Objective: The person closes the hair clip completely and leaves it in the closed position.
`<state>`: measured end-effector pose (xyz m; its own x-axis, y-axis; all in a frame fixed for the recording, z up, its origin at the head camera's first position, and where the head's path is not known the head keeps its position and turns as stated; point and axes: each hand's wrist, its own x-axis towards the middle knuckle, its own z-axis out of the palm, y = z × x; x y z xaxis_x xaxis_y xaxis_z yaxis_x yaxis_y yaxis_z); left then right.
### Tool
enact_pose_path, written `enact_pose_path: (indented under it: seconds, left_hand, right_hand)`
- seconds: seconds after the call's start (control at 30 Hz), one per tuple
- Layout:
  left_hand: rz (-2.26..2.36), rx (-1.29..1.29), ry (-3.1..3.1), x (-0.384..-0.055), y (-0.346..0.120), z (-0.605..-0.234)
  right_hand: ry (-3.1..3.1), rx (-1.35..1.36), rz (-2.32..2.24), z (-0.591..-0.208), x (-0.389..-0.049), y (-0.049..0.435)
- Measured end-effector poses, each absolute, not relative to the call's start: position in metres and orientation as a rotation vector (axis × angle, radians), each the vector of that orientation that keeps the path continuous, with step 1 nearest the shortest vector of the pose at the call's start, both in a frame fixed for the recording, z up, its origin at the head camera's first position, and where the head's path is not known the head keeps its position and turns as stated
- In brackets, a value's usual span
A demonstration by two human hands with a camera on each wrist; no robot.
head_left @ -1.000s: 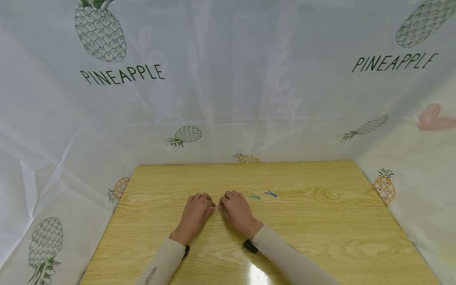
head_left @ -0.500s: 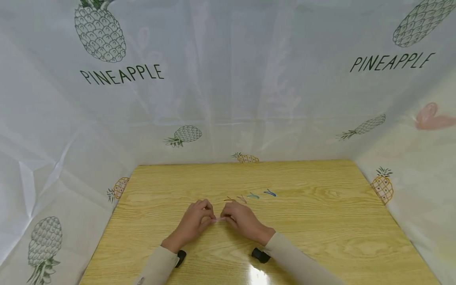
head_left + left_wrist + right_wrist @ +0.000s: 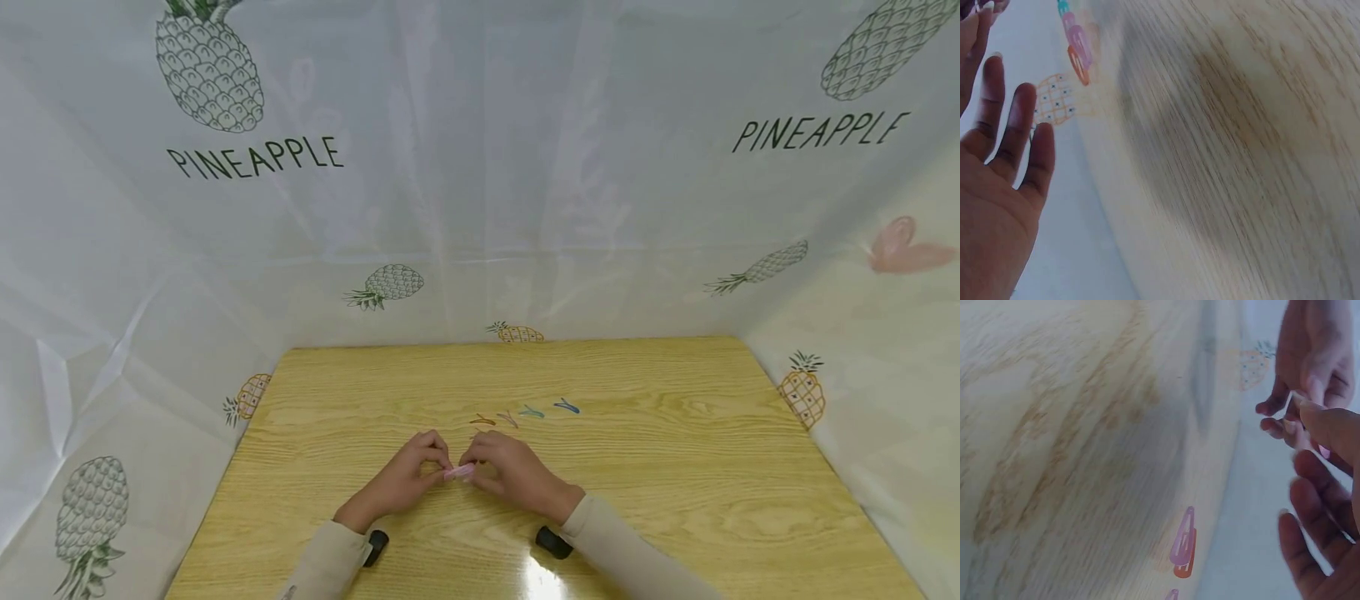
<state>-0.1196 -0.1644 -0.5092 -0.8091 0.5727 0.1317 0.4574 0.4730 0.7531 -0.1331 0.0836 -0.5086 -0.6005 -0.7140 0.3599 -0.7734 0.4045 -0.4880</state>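
Note:
In the head view, a pink snap hair clip (image 3: 459, 472) is pinched between the fingertips of my left hand (image 3: 408, 472) and my right hand (image 3: 513, 475). The fingertips cover part of it. Beyond the hands, several open-looking hair clips lie in a slanting row: an orange clip (image 3: 482, 420), a mauve clip (image 3: 508, 419), a teal clip (image 3: 532, 412) and a blue clip (image 3: 567, 406). Another pinkish clip (image 3: 477, 434) shows just behind the right hand, mostly hidden. From the right wrist, a pink clip (image 3: 1182, 540) appears overlapping the orange one.
The wood-grain table (image 3: 675, 467) stretches out on both sides of the hands. A white pineapple-printed sheet (image 3: 540, 208) rises along its back and sides. Black wrist straps (image 3: 553, 542) sit under both wrists.
Both hands have drawn back toward the body, uncovering the orange and mauve clips. The pink clip between the fingertips now shows more, and the hands are slightly lower in the head view.

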Motion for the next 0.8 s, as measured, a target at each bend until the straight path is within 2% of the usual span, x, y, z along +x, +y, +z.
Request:
enact_pose_path:
  seconds: [0.23,0.4,0.6,0.8]
  left_hand:
    - [1.328,0.820,2.476,-0.120,-0.165,-0.512]
    - [1.238,0.808,2.675,-0.116,-0.164,-0.513]
    - [0.890,0.899,3.112,-0.114,-0.162,-0.518]
    - [0.738,1.026,3.247,-0.116,-0.164,-0.519]
  right_hand:
    - [-2.392,1.339,0.747,-0.512,-0.133,0.078]
    - [-2.388,1.264,0.716,-0.516,-0.132,0.072]
    - [-2.518,1.120,0.738,-0.525,-0.130,0.060]
    - [-2.565,1.070,0.767,-0.527,-0.132,0.051]
